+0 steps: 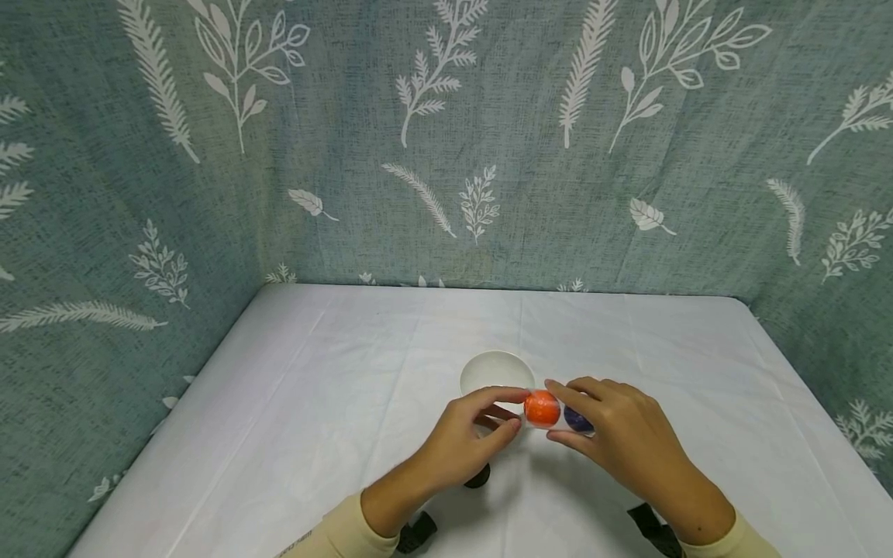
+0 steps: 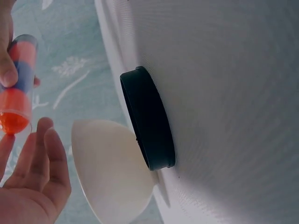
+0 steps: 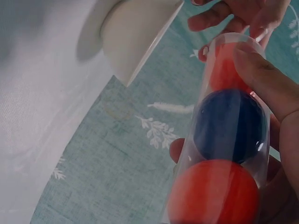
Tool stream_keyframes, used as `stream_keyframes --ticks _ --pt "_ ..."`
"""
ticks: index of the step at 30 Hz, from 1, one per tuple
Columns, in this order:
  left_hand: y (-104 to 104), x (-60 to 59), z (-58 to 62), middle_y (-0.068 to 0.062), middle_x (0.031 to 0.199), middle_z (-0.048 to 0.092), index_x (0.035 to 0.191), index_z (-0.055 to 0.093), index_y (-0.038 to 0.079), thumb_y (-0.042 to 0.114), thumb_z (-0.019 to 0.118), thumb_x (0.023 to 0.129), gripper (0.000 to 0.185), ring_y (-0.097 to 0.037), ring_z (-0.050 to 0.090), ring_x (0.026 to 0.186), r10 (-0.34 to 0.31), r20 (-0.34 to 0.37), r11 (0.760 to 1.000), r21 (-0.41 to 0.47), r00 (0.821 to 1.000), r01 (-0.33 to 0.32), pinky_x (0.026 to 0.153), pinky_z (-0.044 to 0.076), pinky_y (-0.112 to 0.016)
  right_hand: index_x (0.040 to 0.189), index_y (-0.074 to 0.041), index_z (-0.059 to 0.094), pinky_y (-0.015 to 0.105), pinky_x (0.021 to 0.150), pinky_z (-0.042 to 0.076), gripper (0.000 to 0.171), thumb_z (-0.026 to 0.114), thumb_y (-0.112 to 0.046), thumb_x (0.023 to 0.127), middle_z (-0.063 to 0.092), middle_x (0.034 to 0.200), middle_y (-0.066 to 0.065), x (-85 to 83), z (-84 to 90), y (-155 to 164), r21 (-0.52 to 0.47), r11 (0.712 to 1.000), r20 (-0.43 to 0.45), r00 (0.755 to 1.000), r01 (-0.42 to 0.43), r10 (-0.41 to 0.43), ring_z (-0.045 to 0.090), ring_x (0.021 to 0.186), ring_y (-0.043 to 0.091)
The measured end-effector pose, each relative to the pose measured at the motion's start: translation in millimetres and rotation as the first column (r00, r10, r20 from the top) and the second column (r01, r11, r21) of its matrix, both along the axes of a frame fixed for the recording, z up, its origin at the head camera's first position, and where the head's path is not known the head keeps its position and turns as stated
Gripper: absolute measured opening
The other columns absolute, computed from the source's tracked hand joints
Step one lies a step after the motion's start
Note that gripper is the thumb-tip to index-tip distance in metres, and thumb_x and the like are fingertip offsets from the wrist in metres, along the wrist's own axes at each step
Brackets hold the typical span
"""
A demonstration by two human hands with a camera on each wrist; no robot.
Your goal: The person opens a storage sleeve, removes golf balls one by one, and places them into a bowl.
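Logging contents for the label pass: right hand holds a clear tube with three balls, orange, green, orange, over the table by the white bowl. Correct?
Not quite: the middle ball is dark blue, not green, as the right wrist view shows. The rest stands: the right hand holds the clear tube, orange balls at both ends, over the table by the white bowl.

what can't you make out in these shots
- Third ball: in the head view the right hand covers most of the clear tube; only the orange ball and blue ball show.
- Black lid: nearly all hidden under the left hand in the head view.
- Bowl: cut off by the top edge of the right wrist view.
- Inside of the bowl: too shallow an angle in every view.
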State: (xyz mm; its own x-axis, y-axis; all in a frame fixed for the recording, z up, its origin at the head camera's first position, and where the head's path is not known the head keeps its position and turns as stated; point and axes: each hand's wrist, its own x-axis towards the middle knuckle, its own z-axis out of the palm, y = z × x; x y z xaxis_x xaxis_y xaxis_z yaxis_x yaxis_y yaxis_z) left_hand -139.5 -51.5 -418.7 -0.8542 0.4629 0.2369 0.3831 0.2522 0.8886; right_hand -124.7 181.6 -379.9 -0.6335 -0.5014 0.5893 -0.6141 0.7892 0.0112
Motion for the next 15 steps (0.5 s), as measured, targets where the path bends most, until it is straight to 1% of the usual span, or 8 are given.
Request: stream_keyframes --ticks 3,8,11,15 --pt "-0.4 -0.3 -0.7 0.005 0.128 0.067 0.130 0.063 0.024 0.016 0.065 0.097 0.034 -0.012 0.070 0.103 0.008 -0.006 1.000 -0.004 1.000 -0.008 0.087 0.057 -0.026 0.116 -0.020 0.076 0.031 0.061 0.056 0.065 0.093 -0.045 0.059 0.073 0.095 -0.002 0.0 0.2 -0.1 0.007 1.000 0.007 1.000 -0.001 0.001 0.067 0.072 0.014" --pt "-1.4 -0.2 0.3 0.005 0.127 0.067 0.129 0.062 0.023 0.020 0.063 0.099 0.031 -0.009 0.070 0.099 0.029 0.023 0.999 -0.044 0.999 -0.028 0.087 0.056 -0.026 0.117 -0.020 0.075 0.030 0.061 0.055 0.065 0.092 -0.046 0.059 0.072 0.095 -0.004 0.2 -0.6 0.2 0.004 1.000 0.007 1.000 0.003 -0.003 0.065 0.072 0.013" --pt "-2.0 -0.6 0.9 0.003 0.127 0.068 0.132 0.060 0.022 0.022 0.063 0.099 0.033 -0.009 0.070 0.099 0.029 0.040 0.998 -0.051 0.999 -0.027 0.088 0.056 -0.025 0.117 -0.021 0.075 0.031 0.061 0.055 0.065 0.092 -0.046 0.059 0.072 0.095 -0.004 0.2 -1.0 0.4 -0.004 1.000 0.003 1.000 0.004 -0.004 0.066 0.072 0.013" --pt "-2.5 -1.2 0.9 0.000 0.124 0.070 0.138 0.056 0.019 0.030 0.064 0.099 0.041 -0.009 0.071 0.097 0.008 0.084 1.000 -0.023 0.996 -0.006 0.085 0.056 -0.024 0.117 -0.021 0.075 0.032 0.063 0.056 0.065 0.092 -0.047 0.060 0.073 0.097 -0.003 0.3 -0.8 0.0 0.004 1.000 0.010 1.000 0.011 -0.011 0.067 0.074 0.014"
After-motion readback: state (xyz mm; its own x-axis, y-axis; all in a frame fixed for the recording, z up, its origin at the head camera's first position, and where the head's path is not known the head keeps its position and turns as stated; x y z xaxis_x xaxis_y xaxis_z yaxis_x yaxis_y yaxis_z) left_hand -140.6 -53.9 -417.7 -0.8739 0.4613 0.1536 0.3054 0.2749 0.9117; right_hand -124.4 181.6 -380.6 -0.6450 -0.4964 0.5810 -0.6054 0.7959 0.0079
